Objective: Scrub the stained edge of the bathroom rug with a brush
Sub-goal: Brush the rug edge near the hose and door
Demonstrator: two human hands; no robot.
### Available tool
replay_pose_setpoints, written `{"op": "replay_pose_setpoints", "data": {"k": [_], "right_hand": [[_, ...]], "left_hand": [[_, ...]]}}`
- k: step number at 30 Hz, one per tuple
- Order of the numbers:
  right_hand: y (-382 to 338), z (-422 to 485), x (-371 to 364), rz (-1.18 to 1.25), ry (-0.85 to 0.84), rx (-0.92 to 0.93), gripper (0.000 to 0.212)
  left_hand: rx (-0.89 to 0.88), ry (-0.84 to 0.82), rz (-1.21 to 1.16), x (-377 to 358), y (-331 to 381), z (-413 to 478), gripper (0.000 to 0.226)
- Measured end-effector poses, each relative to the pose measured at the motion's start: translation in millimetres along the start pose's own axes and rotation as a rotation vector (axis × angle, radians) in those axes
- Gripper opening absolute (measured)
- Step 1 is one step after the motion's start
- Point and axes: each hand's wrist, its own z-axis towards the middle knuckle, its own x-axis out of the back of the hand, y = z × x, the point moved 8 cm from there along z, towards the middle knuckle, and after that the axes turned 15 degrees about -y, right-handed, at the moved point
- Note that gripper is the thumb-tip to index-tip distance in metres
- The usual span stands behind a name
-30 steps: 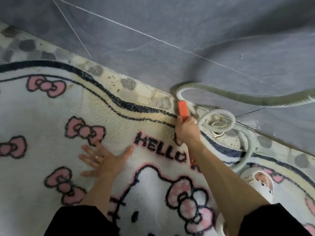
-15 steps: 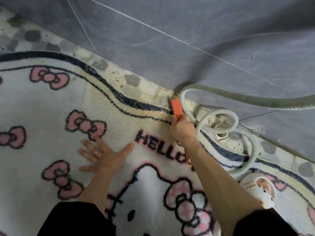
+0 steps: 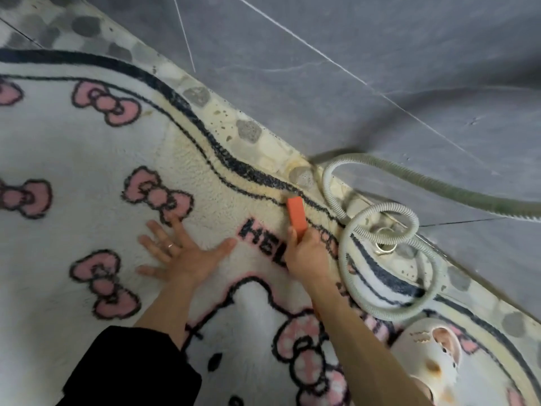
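The right hand (image 3: 306,254) grips the orange brush (image 3: 296,214), its far end on the yellow stained band (image 3: 259,186) by the top edge of the rug (image 3: 67,148), near the grey hose (image 3: 386,208). The left hand (image 3: 183,257) lies flat, fingers spread wide, pressing the rug down — good. Rub hard in short strokes along the yellow — off the hose

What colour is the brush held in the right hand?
Orange; the brush shows clearly in the head view.

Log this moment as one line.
right hand: grips orange block-shaped brush against yellowed edge of white fluffy bathroom rug | left hand: flat on rug | grey ribbed hose: coiled right of brush
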Motion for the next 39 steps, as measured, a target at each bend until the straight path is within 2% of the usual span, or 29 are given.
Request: {"op": "replay_pose_setpoints", "data": {"k": [4, 8, 11, 14, 17, 19, 21, 24, 27, 30, 32, 37, 39], "right_hand": [[43, -66, -27, -0.106, -0.072, -0.043, 0.038], [-5, 10, 19, -0.177, -0.002, 0.017, 0.051], [-23, 39, 35, -0.116, 0.071, 0.045, 0.051], [22, -14, -2, -0.144, 0.094, 0.022, 0.048], [58, -74, -29, -0.147, -0.004, -0.028, 0.042], [40, -43, -10, -0.194, -0.002, -0.039, 0.044], [-10, 5, 15, -0.231, 0.021, 0.021, 0.051], [-69, 46, 38, -0.238, 0.061, 0.087, 0.050], [-47, 18, 14, -0.324, 0.070, 0.113, 0.052], [2, -43, -19, -0.332, -0.035, 0.095, 0.044], [-3, -43, -16, -0.338, -0.072, 0.095, 0.041], [-131, 45, 13, -0.393, 0.029, 0.237, 0.039], [-143, 55, 8, -0.369, 0.028, 0.260, 0.039]], "left_hand": [[0.004, -0.011, -0.001, 3, -1, -2, 0.144], [-0.012, -0.006, 0.006, 2, 1, -3, 0.142], [-0.007, -0.003, 0.007, 2, 1, -2, 0.144], [-0.020, -0.014, -0.006, 1, 0, -5, 0.146], [-0.011, -0.024, -0.011, 1, -1, -6, 0.149], [-0.014, -0.015, -0.018, 1, -1, -8, 0.148], [-0.011, 0.007, -0.002, 2, -1, -6, 0.146], [-0.031, 0.030, -0.014, 2, -1, -4, 0.141], [-0.045, 0.031, -0.009, 3, -2, -4, 0.141], [-0.060, 0.038, 0.011, 4, -5, -6, 0.143], [-0.069, 0.036, 0.020, 4, -7, -5, 0.143], [-0.142, 0.050, 0.137, 6, -24, 0, 0.139], [-0.140, 0.051, 0.183, 11, -35, 2, 0.136]]}}
